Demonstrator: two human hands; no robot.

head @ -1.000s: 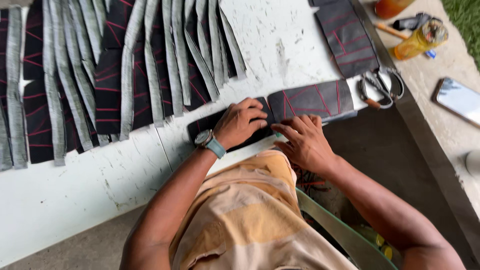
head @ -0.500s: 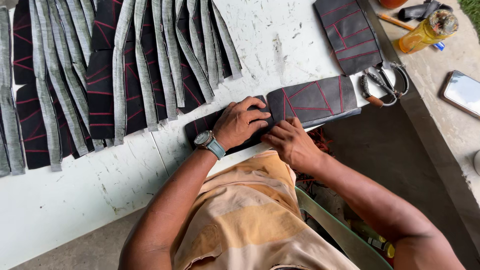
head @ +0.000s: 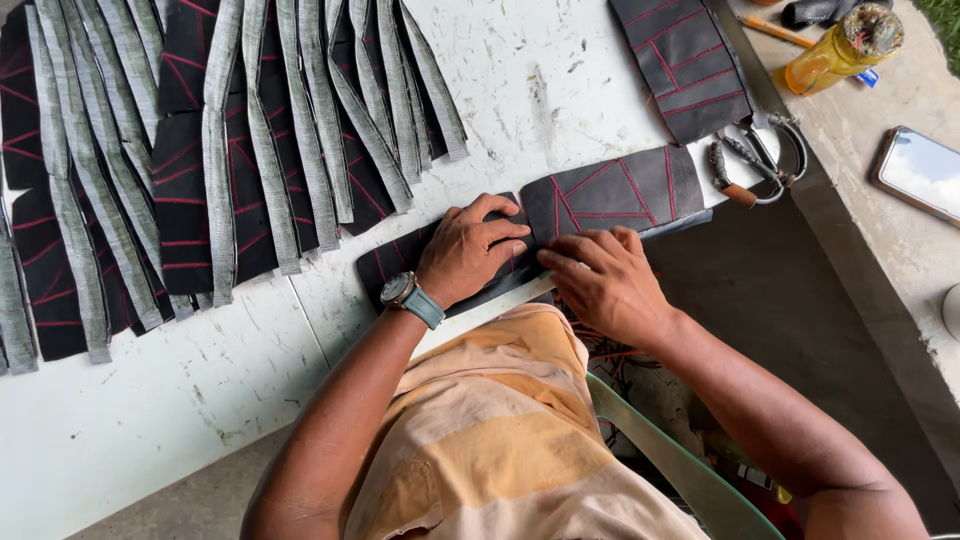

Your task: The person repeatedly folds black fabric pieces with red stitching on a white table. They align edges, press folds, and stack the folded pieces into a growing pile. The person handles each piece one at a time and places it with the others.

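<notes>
Black leather-like material with red stitched lines lies under both hands at the near edge of the white table [head: 560,90]. The left hand [head: 470,250] presses flat on the left half of this black stitched piece [head: 610,190], fingers spread and curled slightly, holding nothing; a watch with a teal strap [head: 410,297] sits on its wrist. The right hand [head: 605,280] rests palm down just beside it, fingertips on the lower edge of the same piece, and seems to pinch that edge, though the view is too poor to be sure. The piece runs from the left hand rightward, its right end hanging a little over the table's edge. Just past that end lie scissors [head: 765,160], and beyond them a second black stitched panel [head: 685,60]. Further right stand a yellow bottle [head: 835,50] and a phone [head: 920,172]. Rows of grey strips [head: 225,150] over more black panels cover the table's left part.
</notes>
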